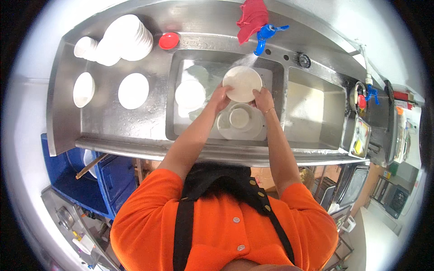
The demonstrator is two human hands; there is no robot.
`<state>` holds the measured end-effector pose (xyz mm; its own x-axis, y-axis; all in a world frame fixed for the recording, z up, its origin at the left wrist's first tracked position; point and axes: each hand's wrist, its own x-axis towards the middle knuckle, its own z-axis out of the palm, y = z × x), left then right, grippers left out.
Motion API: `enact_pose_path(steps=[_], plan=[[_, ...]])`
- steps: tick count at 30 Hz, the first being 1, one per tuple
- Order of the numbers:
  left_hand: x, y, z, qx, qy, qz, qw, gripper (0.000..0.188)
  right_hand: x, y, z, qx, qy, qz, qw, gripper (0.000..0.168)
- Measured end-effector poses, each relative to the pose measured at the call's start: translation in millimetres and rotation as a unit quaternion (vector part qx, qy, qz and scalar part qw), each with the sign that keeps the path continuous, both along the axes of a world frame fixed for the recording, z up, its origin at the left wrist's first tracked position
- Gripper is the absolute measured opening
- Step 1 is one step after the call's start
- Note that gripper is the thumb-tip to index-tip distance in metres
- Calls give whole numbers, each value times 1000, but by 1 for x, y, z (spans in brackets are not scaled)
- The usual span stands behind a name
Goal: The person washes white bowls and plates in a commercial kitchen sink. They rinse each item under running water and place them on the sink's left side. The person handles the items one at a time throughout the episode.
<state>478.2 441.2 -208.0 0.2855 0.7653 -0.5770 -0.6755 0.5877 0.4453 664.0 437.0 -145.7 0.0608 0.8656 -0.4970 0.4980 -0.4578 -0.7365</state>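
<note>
Between my two hands is a round white plate (242, 84), held over the left basin (172, 101) of a stainless steel double sink. My left hand (221, 97) grips its lower left edge with the thumb on top. On the lower right edge, my right hand (263, 100) has hold of it too. Water sprays from a blue-handled tap (261, 42) just beyond the plate. Below my hands, a white bowl (239, 118) sits in or on a larger translucent round dish (224, 130). Another white plate (190, 94) lies at the left in the basin.
On the left drainboard (105, 118) are a stack of white plates (130, 39), stacked white cups or bowls (85, 47), a white bowl (84, 90) and a white plate (133, 90). A small red dish (169, 41) and red cloth (251, 20) lie behind. The second basin (303, 108) adjoins on the right.
</note>
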Motion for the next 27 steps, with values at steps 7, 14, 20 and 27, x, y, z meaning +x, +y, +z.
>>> enact_pose_path(steps=[7, 14, 20, 27], plan=[[21, 18, 4, 43, -58, -37, 997, 46, 23, -26, -10, -5, 69, -110, 991, 29], [-36, 7, 55, 204, 161, -70, 963, 59, -28, -37, -67, -75, 411, -163, 894, 21], [-160, -73, 54, 196, 270, -25, 942, 61, -162, -32, -42, -212, 738, -76, 636, 22], [-219, -190, 23, 101, 293, -53, 949, 46, -345, 28, 13, -32, 291, 221, 930, 28]])
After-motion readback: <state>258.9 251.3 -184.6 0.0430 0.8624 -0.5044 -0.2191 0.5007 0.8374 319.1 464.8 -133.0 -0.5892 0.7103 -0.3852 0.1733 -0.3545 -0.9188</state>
